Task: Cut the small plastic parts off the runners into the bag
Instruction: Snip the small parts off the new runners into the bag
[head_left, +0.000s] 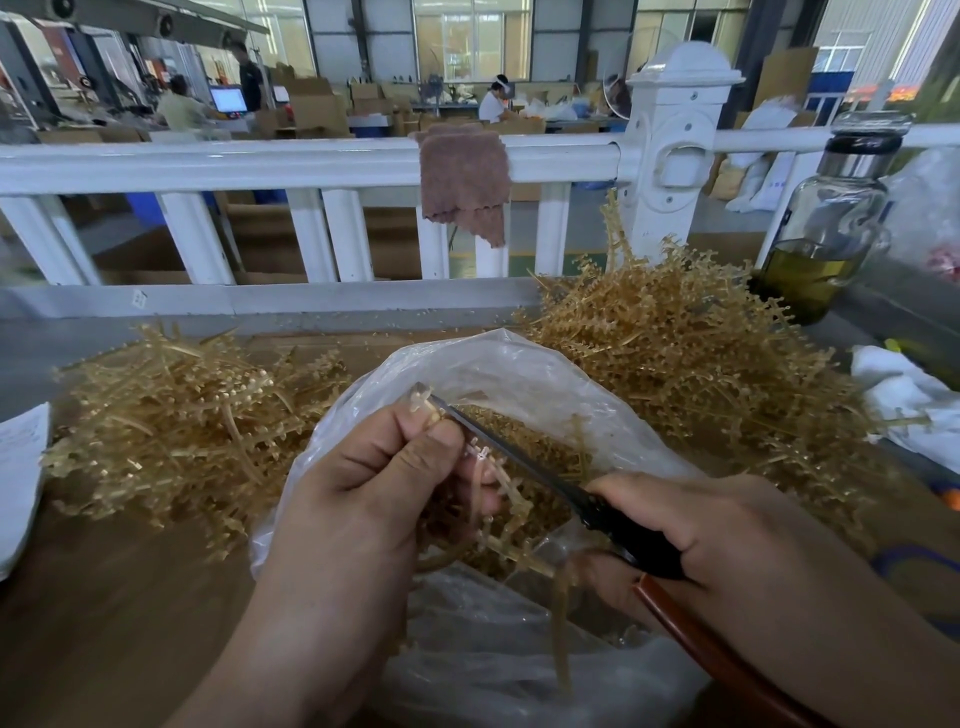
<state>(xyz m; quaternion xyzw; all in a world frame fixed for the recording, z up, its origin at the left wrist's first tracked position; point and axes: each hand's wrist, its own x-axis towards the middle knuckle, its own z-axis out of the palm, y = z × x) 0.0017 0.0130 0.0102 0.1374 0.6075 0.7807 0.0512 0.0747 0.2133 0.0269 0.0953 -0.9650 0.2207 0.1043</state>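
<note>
Runner (511, 506) amber, translucent, nubby; L hand (374, 483) grips, R hand (727, 545) w/ scissors (519, 462)

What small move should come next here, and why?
Probably draw the blade down along the runner the left hand grips: it lies against parts at the runner's top, over the open bag, with the right hand on its handle.

Bag (519, 374): thin clear plastic film, crinkly, glossy. Runners (182, 415): translucent tan plastic, slight sheen. Scissors (519, 457): blade bare metal, smooth; grip black, glossy. Desk (130, 597): brown, matt, wood or board, can't tell. Cloth (462, 182): fuzzy fabric, matt. Railing (260, 166): white, glossy paint. Bottle (831, 218): clear glass w/ shiny metal collar.
</note>
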